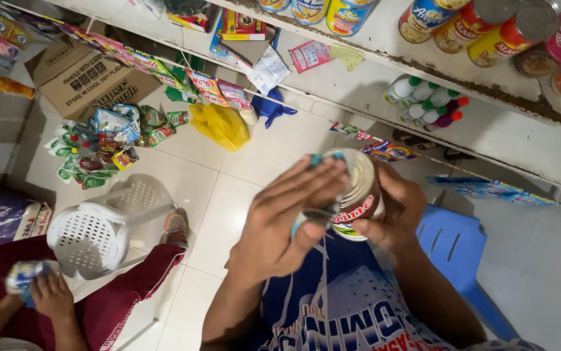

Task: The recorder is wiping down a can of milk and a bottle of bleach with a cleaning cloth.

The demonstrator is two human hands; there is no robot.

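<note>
My right hand [394, 208] grips a tin can [358, 188] with a silvery lid and a red and white label, held tilted in front of my chest. My left hand [287, 218] lies across the lid and front of the can, closed on a blue cloth [313, 160] that peeks out past the fingertips and under the palm. Most of the cloth is hidden by the hand. Below both hands is my blue printed shirt [345, 312].
White shelves [508, 130] to the upper right hold several cans [482, 26] and small bottles [426, 104]. On the tiled floor are a white plastic stool [92, 234], a yellow bag [218, 123], sachets [98, 146] and a cardboard box [79, 78]. A blue stool [456, 247] stands to my right. Another person's hand [50, 292], lower left, holds a can.
</note>
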